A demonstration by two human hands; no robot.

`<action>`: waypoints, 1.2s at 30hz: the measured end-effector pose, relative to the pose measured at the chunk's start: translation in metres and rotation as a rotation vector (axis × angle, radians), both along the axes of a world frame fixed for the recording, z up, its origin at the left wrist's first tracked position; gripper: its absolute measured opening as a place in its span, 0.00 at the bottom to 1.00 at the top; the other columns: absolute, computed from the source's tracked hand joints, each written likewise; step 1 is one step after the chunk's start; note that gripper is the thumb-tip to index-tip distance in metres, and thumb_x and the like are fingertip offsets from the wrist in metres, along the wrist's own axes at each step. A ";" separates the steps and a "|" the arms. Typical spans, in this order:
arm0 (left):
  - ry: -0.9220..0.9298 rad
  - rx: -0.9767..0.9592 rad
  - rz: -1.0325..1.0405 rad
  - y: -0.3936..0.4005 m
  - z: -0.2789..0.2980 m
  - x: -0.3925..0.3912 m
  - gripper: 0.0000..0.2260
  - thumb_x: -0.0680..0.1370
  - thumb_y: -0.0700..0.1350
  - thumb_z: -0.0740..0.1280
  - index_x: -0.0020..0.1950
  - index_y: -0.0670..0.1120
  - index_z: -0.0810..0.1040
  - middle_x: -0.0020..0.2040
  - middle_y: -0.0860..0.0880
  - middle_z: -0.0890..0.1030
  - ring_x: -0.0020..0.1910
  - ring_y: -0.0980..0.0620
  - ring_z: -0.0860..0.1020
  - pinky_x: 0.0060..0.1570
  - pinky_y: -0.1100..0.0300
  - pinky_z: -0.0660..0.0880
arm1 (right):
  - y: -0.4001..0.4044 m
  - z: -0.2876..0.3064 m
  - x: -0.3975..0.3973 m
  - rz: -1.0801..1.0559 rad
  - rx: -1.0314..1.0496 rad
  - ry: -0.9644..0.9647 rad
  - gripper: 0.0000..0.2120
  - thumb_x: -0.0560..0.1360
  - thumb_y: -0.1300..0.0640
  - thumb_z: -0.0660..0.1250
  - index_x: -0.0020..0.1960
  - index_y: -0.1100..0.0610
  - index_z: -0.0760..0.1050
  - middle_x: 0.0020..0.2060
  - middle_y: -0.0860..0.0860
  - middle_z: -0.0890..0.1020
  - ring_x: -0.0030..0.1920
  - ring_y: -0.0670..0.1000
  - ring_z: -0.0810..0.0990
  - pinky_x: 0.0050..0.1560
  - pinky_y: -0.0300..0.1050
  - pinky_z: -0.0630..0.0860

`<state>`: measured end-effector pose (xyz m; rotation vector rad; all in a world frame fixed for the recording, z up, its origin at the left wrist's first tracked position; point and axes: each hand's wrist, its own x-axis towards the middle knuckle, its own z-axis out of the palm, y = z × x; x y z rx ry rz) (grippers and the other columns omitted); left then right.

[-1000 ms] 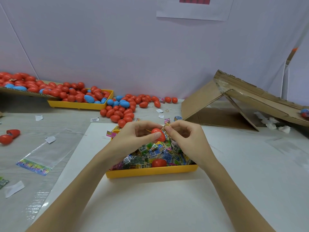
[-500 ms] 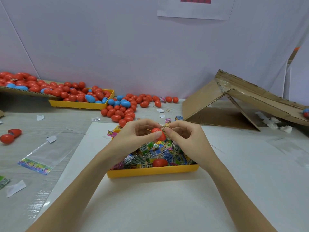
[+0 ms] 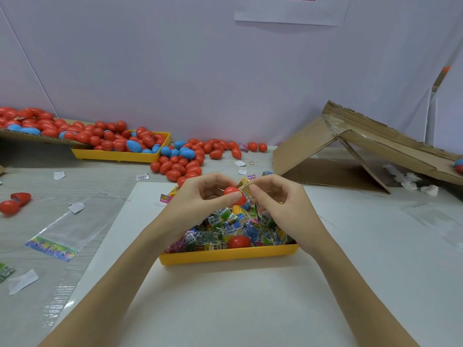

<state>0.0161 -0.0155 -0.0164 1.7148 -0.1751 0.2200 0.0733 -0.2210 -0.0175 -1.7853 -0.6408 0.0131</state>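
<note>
My left hand (image 3: pixel 200 199) holds a red plastic egg (image 3: pixel 234 194) between thumb and fingers, above the yellow tray (image 3: pixel 225 255). My right hand (image 3: pixel 278 201) pinches a small crinkly yellow packet (image 3: pixel 245 187) against the egg's right side. The tray is filled with several small colourful wrapped packets (image 3: pixel 225 221), and a second red egg half (image 3: pixel 239 241) lies among them near the front wall. Both hands hover close together over the tray's far half.
A heap of red and blue eggs (image 3: pixel 185 161) lies behind the tray, beside another yellow tray (image 3: pixel 117 155) full of eggs. A torn cardboard box (image 3: pixel 350 151) stands at the right. Clear plastic bags (image 3: pixel 65 231), paper scraps and an opened red egg (image 3: pixel 15 202) lie at the left.
The hands stay over the tray with the egg. The packet in my right hand now stands out more, pressed at the egg's upper right.
</note>
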 end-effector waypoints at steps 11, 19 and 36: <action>-0.051 0.014 0.024 -0.002 -0.001 0.002 0.13 0.72 0.51 0.77 0.55 0.50 0.84 0.49 0.52 0.87 0.49 0.53 0.86 0.48 0.65 0.80 | -0.002 -0.002 0.000 0.026 -0.047 0.038 0.06 0.77 0.53 0.74 0.54 0.51 0.83 0.43 0.45 0.87 0.46 0.46 0.86 0.51 0.40 0.83; -0.126 0.023 0.020 -0.003 -0.003 0.002 0.14 0.72 0.48 0.78 0.56 0.50 0.82 0.51 0.51 0.87 0.51 0.51 0.86 0.49 0.63 0.81 | 0.000 0.000 -0.004 0.075 -0.005 0.086 0.10 0.77 0.54 0.75 0.57 0.52 0.85 0.46 0.46 0.89 0.49 0.47 0.88 0.52 0.42 0.84; -0.567 0.447 0.156 -0.003 0.001 -0.002 0.20 0.69 0.48 0.80 0.56 0.39 0.83 0.49 0.47 0.84 0.48 0.53 0.85 0.50 0.59 0.83 | -0.002 0.007 -0.008 0.210 0.104 0.340 0.10 0.79 0.52 0.72 0.59 0.53 0.84 0.51 0.52 0.88 0.54 0.52 0.87 0.56 0.46 0.84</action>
